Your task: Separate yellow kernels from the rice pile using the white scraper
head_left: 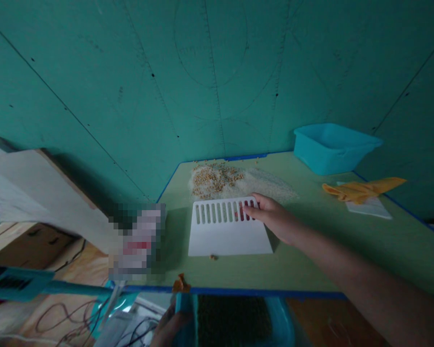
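My right hand (pixel 267 212) is closed on the top right corner of a white slotted plastic scraper (pixel 229 238), thumb in front over the slots. The scraper's solid wide edge faces me, low over the tabletop or touching it. Just behind it lies a spread pile of yellow kernels and white grains (pixel 220 180). A few crumbs (pixel 213 257) lie in front of that edge. Below the table's front edge, my left hand (pixel 171 323) grips the left side of a blue tub (pixel 287 320). Dark contents show inside the tub; their kind is unclear.
A blue basin (pixel 332 149) stands at the table's back right. Nearby, an orange cloth (pixel 363 189) lies partly over a white sheet (pixel 371 208). A brown scrap (pixel 181 283) sits on the front edge. At left are a blurred-out object (pixel 139 243), cables and a cardboard box (pixel 36 246).
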### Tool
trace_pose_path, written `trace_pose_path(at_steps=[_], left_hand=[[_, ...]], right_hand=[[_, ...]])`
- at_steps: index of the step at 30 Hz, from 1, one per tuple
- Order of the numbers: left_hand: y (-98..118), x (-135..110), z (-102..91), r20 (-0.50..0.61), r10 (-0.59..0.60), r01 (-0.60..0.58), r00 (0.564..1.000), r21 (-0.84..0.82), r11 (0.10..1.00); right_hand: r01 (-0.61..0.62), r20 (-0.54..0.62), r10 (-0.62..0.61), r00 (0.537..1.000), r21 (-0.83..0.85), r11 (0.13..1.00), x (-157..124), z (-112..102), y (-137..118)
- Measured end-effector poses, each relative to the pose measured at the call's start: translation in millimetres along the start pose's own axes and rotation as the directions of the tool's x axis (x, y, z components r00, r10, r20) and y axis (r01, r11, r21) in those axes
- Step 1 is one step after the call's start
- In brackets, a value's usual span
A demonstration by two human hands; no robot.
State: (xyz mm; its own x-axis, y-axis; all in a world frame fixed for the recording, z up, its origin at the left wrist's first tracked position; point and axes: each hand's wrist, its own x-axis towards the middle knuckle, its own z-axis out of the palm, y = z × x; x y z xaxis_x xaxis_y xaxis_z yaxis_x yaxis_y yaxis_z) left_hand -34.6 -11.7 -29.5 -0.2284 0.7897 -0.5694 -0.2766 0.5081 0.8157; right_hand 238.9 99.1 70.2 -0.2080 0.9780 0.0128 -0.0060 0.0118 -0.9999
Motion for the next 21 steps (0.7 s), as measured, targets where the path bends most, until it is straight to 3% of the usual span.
trace_pose_path(at_steps=[5, 10, 16, 21], left_hand=[[4, -1, 4.0, 0.002, 0.003, -0.003, 1.0, 0.014, 1.0], [7, 6, -6.6, 0.028, 0.012, -0.014, 1.0, 0.101, 0.995], [11, 7, -12.4, 0.06, -0.073, 0.065, 0.996, 0.126, 0.99], [5, 2, -8.8, 0.039, -0.016, 0.014, 0.999, 0.062, 0.998]], right_hand=[[-0.062, 0.123, 0.07, 0.99, -0.062, 0.996, -2, -4, 1], [-0.103, 0.3, 0.134, 0.945, -0.118, 0.988, -7, -5, -5], [-0.139, 0.361, 0.176, 0.916, -0.126, 0.982, -13, -5, -14], [-0.158, 0.364, 0.202, 0.909, -0.148, 0.976, -14, -6, -17]])
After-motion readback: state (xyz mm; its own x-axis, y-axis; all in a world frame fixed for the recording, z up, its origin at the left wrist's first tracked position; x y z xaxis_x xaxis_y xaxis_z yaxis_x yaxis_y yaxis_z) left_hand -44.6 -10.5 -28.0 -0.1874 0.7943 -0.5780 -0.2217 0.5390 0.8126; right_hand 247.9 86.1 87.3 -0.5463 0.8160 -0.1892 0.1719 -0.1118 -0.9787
